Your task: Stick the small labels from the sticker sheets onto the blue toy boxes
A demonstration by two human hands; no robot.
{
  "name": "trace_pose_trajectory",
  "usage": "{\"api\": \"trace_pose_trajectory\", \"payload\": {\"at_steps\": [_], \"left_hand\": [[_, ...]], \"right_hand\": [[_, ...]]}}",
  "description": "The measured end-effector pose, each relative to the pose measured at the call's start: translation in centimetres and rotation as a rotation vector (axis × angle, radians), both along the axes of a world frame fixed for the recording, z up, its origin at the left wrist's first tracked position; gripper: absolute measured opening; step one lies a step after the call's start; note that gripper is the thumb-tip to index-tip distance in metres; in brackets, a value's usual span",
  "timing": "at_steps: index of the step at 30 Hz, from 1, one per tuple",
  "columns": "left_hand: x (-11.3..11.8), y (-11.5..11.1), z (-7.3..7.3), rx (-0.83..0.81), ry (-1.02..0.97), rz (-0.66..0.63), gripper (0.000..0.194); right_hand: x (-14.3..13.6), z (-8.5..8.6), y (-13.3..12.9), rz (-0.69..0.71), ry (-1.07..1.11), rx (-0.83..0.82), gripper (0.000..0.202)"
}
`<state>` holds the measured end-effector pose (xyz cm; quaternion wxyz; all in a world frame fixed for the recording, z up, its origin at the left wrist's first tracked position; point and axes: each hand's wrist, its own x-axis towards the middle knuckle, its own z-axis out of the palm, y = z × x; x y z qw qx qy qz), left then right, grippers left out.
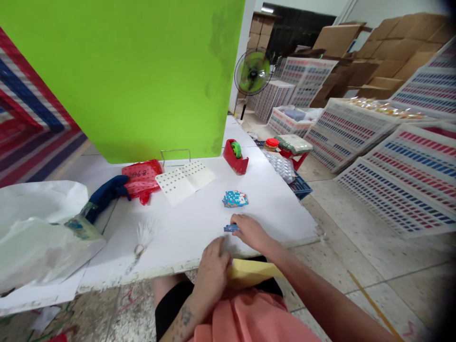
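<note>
Blue small printed cards [230,228], stacked and partly covered by the fingers, are grasped in the right hand [250,232] over the white tabletop [188,223], near a loose blue-and-orange card pile [235,199]. Whether the yellow sheet-like item [253,273], partly hidden, is gripped by the curled left hand [213,265] cannot be told. Contents of the crumpled white plastic bag [39,204], cut off at left, cannot be identified. Shiny wrapped goods [386,108] are held in a white lattice plastic crate [351,122].
</note>
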<state>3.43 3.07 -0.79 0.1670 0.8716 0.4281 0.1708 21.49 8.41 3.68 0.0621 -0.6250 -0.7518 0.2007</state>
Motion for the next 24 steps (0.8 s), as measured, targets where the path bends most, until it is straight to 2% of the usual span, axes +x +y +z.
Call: {"api": "trace_pose_trajectory", "payload": {"at_steps": [3,8,11,15,18,24], "left_hand": [[0.7,0.3,-0.7,0.034,0.025,0.093,0.007],[2.3,1.7,-1.0,-0.026,0.053,0.068,0.008],[2.8,2.2,-0.6,-0.062,0.071,0.065,0.008],[3.5,2.5,-0.1,-0.096,0.099,0.069,0.009],[4.0,2.6,0.2,-0.129,0.117,0.053,0.013],[4.1,2.6,0.1,-0.158,0.119,0.025,0.018]], "right_hand": [[0.3,-0.7,-0.1,0.055,0.002,0.033,0.022],[1.5,-1.8,-0.1,0.103,0.067,0.109,0.023],[2.3,-2.6,-0.6,0.058,0.194,0.13,0.023],[2.3,-4.0,-1.3,-0.045,0.4,0.157,0.041],[2.0,-4.6,-1.3,-0.024,0.478,0.16,0.053],[2.1,-4.4,-1.4,0.07,0.422,0.195,0.04]]}}
